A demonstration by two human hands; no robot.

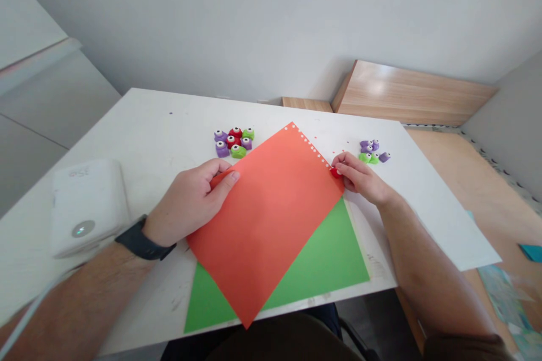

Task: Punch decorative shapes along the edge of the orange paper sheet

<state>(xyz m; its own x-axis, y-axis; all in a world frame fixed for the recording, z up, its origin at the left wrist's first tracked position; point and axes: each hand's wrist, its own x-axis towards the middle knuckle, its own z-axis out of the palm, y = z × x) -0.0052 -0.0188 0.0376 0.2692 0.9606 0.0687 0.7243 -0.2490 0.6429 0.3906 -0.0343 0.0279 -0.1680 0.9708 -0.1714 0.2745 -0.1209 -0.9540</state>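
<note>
An orange-red paper sheet [271,214] lies tilted on the white table [139,130], over a green sheet [326,259]. A row of small punched holes runs along its upper right edge. My left hand [190,200] pinches the sheet's left edge, thumb on top. My right hand [359,177] is closed on a small red punch [336,172] set against the sheet's right corner. A cluster of purple, red and green punches [234,142] sits beyond the sheet, and a smaller purple and green group [372,150] lies just past my right hand.
A white box-shaped device with a round light [87,206] stands at the table's left. A black watch [139,240] is on my left wrist. Wooden boards [406,93] lean by the wall at the back right. The table's right edge drops to a wooden floor.
</note>
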